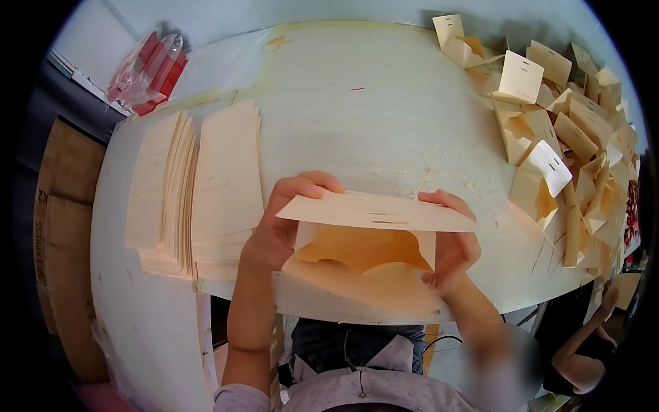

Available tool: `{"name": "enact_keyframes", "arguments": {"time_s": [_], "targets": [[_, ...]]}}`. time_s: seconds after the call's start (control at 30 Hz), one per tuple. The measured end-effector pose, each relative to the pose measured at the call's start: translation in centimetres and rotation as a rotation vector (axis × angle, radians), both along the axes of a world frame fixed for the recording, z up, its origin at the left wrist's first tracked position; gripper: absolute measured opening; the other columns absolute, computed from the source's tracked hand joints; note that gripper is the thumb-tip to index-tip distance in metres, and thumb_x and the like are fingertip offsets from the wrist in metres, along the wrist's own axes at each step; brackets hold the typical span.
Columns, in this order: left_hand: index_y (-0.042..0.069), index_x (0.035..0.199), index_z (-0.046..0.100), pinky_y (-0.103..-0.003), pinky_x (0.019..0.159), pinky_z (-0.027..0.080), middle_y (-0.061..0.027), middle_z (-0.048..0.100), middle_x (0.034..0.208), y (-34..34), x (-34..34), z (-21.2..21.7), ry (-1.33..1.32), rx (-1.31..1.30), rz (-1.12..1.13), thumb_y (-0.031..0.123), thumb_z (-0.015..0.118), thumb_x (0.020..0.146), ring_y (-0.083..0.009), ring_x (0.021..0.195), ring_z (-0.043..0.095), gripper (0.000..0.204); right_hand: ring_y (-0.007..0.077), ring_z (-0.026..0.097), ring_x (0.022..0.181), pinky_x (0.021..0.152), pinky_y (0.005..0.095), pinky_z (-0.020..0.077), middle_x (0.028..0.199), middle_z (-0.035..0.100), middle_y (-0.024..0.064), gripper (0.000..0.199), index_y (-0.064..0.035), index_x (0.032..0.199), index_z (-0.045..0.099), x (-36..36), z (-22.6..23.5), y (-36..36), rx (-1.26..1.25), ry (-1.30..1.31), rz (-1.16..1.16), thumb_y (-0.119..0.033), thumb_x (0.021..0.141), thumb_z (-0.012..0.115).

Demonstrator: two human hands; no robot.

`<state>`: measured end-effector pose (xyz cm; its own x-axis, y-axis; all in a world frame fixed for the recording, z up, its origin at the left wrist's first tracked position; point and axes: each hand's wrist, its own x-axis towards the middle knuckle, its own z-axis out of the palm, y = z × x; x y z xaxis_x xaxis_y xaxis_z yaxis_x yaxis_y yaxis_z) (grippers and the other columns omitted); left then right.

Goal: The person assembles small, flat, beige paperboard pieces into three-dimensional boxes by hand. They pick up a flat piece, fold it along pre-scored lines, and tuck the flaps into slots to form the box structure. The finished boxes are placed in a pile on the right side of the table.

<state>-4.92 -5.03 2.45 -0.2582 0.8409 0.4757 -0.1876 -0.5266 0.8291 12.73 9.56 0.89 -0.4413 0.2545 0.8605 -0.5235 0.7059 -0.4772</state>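
Plainly, the cream folded card (pixel 336 211) sits held between both hands (pixel 269 237) (pixel 458 248).

Whitish table (pixel 316 117) — broad, bluish-grey wall (pixel 220 17) behind

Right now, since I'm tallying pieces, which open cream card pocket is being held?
The open pocket between the left hand and right hand; the other open pockets are heaped at the right of the table.
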Motion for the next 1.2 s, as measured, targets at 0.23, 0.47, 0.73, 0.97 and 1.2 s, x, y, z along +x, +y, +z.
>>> {"name": "enact_keyframes", "arguments": {"time_s": [0.23, 0.47, 0.73, 0.97, 1.2], "targets": [[0.013, 0.108, 0.04, -0.029, 0.081, 0.042, -0.0104, 0.04, 0.118, 0.8, 0.1, -0.1, 0.203, -0.096, 0.064, 0.006, 0.077, 0.062, -0.0161, 0.103, 0.045, 0.06, 0.028, 0.049, 0.096, 0.08, 0.0355, 0.041, 0.108, 0.046, 0.02, 0.061, 0.0018, 0.116, 0.038, 0.3, -0.1, -0.1, -0.221, -0.071, -0.053, -0.039, 0.077, 0.062], [0.009, 0.107, 0.038, -0.022, 0.037, 0.047, -0.0157, 0.041, 0.116, 1.6, 1.9, -1.0, -0.08, -0.178, 0.063, 0.016, 0.071, 0.072, -0.0201, 0.064, 0.062, 0.049, 0.0277, 0.052, 0.092, 0.08, 0.0376, 0.0415, 0.096, 0.054, 0.0179, 0.026, 0.0014, 0.097, 0.045, -0.1, -0.3, -0.1, -0.228, -0.077, -0.166, -0.022, 0.087, 0.048], [0.008, 0.111, 0.037, -0.024, 0.038, 0.044, -0.0084, 0.057, 0.087, 1.7, 2.6, -1.1, -0.146, -0.445, 0.073, 0.023, 0.054, 0.085, -0.0174, 0.052, 0.059, 0.034, 0.0101, 0.047, 0.073, 0.068, 0.0229, 0.0385, 0.079, 0.054, 0.0046, 0.015, -0.0002, 0.089, 0.048, 0.2, 0.6, 0.3, -0.552, -0.369, -0.092, -0.013, 0.091, 0.041], [0.004, 0.095, 0.042, -0.023, 0.055, 0.041, -0.0056, 0.053, 0.072, 2.3, 2.8, -1.9, 0.276, -0.565, 0.418, 0.028, 0.047, 0.09, -0.0114, 0.059, 0.048, 0.025, 0.003, 0.037, 0.066, 0.059, 0.0177, 0.0321, 0.073, 0.047, -0.0028, 0.012, -0.0026, 0.087, 0.05, -0.6, -1.3, 1.1, -0.707, -0.387, -0.088, -0.011, 0.091, 0.043], [0.002, 0.092, 0.043, -0.025, 0.056, 0.036, -0.0051, 0.045, 0.066, 2.1, 3.0, -1.2, 0.441, -0.544, 0.588, 0.025, 0.043, 0.091, -0.0099, 0.061, 0.04, 0.024, 0.0031, 0.036, 0.065, 0.059, 0.0173, 0.0324, 0.071, 0.047, -0.0038, 0.013, -0.0029, 0.085, 0.051, -0.8, -0.9, 0.8, -0.676, -0.348, -0.087, -0.011, 0.092, 0.042]]}}
